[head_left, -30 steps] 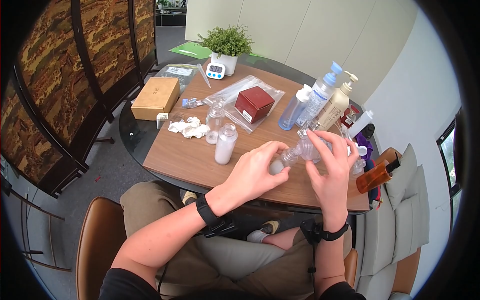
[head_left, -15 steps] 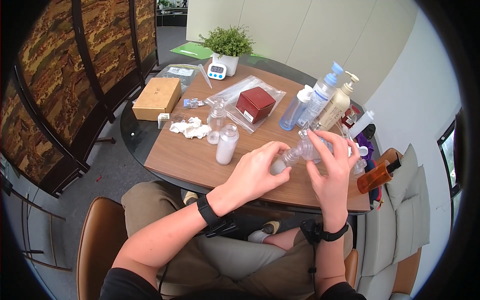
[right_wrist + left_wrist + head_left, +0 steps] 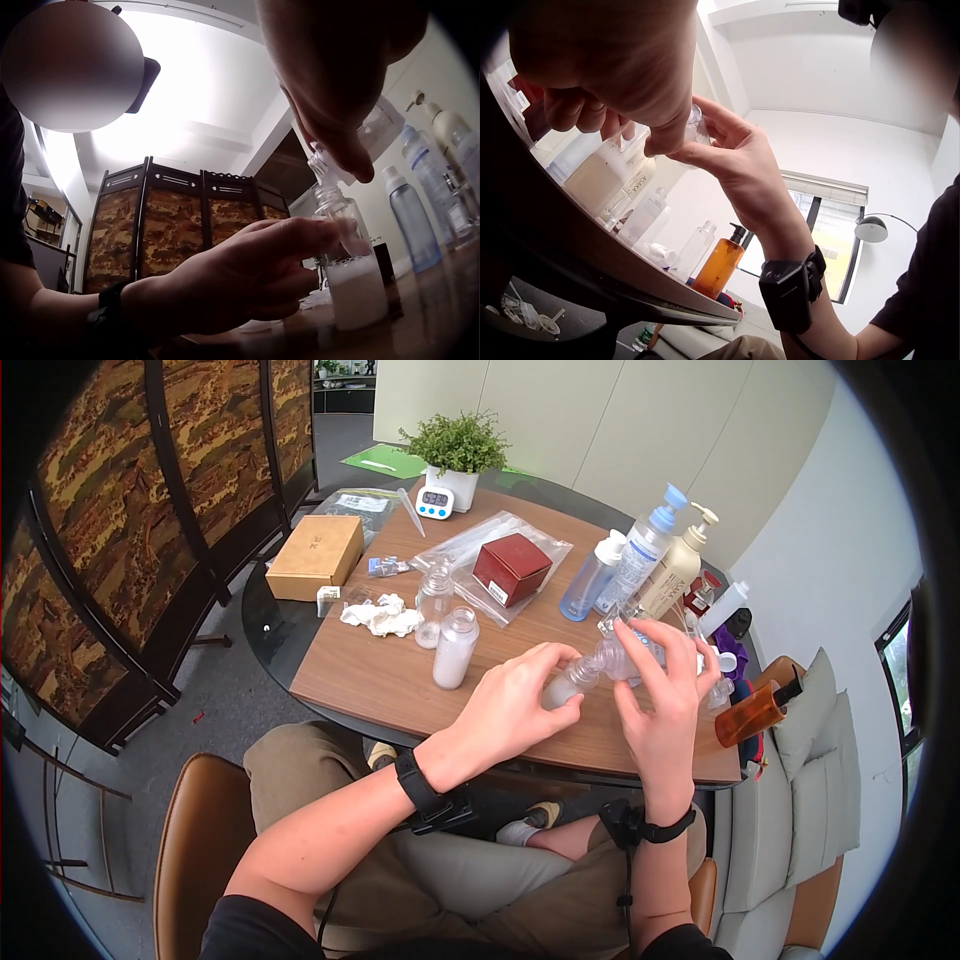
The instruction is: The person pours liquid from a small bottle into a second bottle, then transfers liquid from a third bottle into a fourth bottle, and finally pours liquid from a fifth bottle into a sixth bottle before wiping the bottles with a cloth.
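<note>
My left hand [image 3: 515, 695] holds a small clear bottle [image 3: 356, 289] round its side. In the right wrist view that bottle stands upright on the table, with cloudy whitish liquid in its lower part. Over its mouth, my right hand [image 3: 662, 690] grips a second clear bottle [image 3: 381, 126], tipped with its threaded neck down and leftward. The two necks meet or nearly meet. Left of my hands stand an uncapped bottle [image 3: 455, 650] with whitish contents and, just behind it, a clear uncapped bottle [image 3: 433, 605].
Crumpled white tissue [image 3: 382, 616], a dark red box [image 3: 510, 568] on a plastic bag and a cardboard box [image 3: 316, 556] lie farther back. Blue pump bottles [image 3: 592, 578], a cream pump bottle [image 3: 672, 575] and an amber pump bottle [image 3: 750, 713] stand on the right. A white timer [image 3: 434, 502] sits by a potted plant [image 3: 455, 445].
</note>
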A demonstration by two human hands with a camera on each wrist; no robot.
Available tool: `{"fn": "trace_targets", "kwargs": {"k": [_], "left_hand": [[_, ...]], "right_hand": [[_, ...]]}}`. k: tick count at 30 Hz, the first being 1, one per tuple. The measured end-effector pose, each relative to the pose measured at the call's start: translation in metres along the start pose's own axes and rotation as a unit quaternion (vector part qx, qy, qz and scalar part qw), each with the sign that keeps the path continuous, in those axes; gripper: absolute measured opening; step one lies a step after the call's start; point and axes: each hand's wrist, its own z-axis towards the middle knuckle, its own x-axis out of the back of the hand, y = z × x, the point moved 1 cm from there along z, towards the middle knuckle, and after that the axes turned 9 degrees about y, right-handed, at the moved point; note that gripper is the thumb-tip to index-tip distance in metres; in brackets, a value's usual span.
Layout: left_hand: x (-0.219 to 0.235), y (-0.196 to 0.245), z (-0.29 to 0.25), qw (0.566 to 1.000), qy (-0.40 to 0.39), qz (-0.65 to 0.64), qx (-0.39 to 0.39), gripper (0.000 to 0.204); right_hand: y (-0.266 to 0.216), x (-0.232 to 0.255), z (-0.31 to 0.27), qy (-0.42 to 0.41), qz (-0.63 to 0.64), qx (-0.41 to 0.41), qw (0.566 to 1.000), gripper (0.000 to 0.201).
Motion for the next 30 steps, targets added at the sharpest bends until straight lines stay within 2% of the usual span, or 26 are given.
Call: {"fn": "trace_targets", "kwargs": {"k": [30], "left_hand": [[0.0, -0.001, 0.0, 1.0, -0.001, 0.002, -0.01, 0.051]], "right_hand": [[-0.012, -0.004, -0.001, 0.016, -0.056, 0.018, 0.998, 0.062]]}}
